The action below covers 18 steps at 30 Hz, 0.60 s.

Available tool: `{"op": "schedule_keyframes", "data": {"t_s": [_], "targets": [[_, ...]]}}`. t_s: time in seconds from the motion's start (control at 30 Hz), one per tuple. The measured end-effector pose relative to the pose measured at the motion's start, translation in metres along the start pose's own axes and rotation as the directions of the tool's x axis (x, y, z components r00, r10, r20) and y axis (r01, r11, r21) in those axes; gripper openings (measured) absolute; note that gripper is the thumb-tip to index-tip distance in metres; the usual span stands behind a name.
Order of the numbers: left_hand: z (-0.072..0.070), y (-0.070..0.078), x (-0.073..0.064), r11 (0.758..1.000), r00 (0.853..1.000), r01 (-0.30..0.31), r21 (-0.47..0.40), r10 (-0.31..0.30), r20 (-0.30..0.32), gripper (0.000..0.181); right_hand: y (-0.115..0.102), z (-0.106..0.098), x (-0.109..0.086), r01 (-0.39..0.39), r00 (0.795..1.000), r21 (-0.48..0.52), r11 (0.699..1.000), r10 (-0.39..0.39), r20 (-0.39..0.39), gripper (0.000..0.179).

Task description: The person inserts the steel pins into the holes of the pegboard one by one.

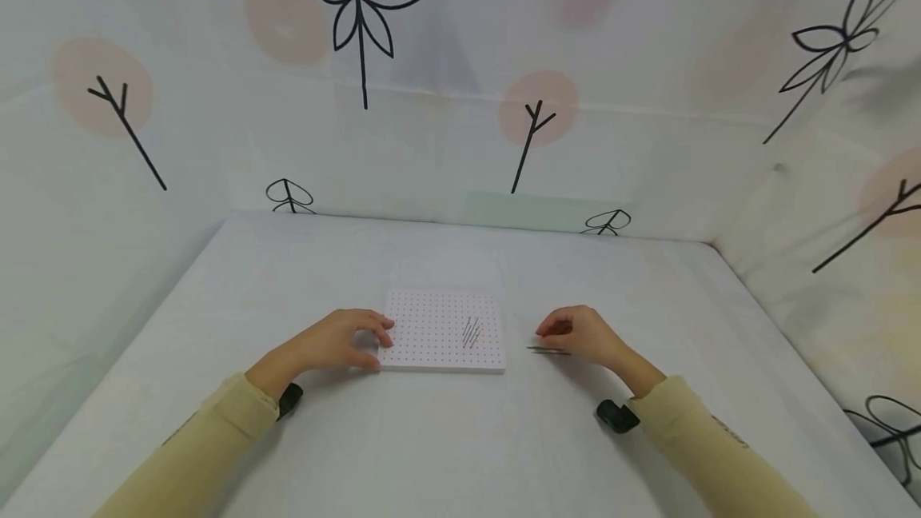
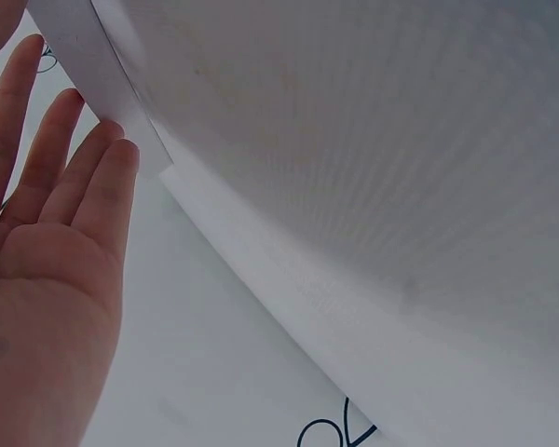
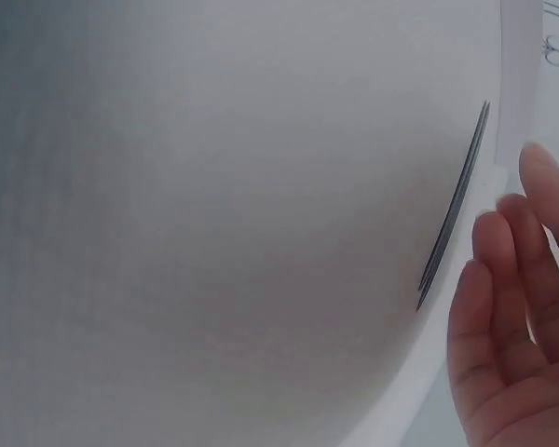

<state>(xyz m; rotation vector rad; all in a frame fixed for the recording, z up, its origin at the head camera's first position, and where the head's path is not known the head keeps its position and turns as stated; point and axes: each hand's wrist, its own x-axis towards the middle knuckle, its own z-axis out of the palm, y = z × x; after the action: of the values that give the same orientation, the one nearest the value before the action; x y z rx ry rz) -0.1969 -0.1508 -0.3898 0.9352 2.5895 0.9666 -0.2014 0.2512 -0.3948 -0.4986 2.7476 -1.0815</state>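
A white pegboard with rows of small holes lies flat on the table. Several thin dark metal rods show at its right side, slanting up to the right in the head view. My left hand is at the board's left edge, fingertips over the rim and thumb by the front corner; its fingers look nearly straight in the left wrist view. To the right of the board, a few more pointed metal rods lie side by side on the table. My right hand hovers right at them, fingers relaxed, thumb and fingertips apart.
A white cloth covers the table. Behind and on both sides hang pale fabric walls printed with black flowers and twigs. Each wrist bears a small dark camera below a yellow sleeve.
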Motion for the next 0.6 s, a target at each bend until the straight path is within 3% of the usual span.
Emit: {"op": "schedule_keyframes", "data": {"t_s": [0.4, 0.6], "targets": [[0.0001, 0.0001, -0.0001, 1.000, 1.000, 0.009, 0.006, -0.009, 0.008, 0.023, 0.0050, -0.0026, 0.0010, 0.034, 0.989, -0.057, 0.998, -0.025, 0.147, 0.008], [0.0004, -0.0001, 0.0001, 1.000, 1.000, 0.013, 0.007, -0.013, 0.008, 0.023, 0.0035, -0.0005, 0.0041, -0.002, 0.983, -0.061, 0.998, 0.013, 0.183, 0.005]]}}
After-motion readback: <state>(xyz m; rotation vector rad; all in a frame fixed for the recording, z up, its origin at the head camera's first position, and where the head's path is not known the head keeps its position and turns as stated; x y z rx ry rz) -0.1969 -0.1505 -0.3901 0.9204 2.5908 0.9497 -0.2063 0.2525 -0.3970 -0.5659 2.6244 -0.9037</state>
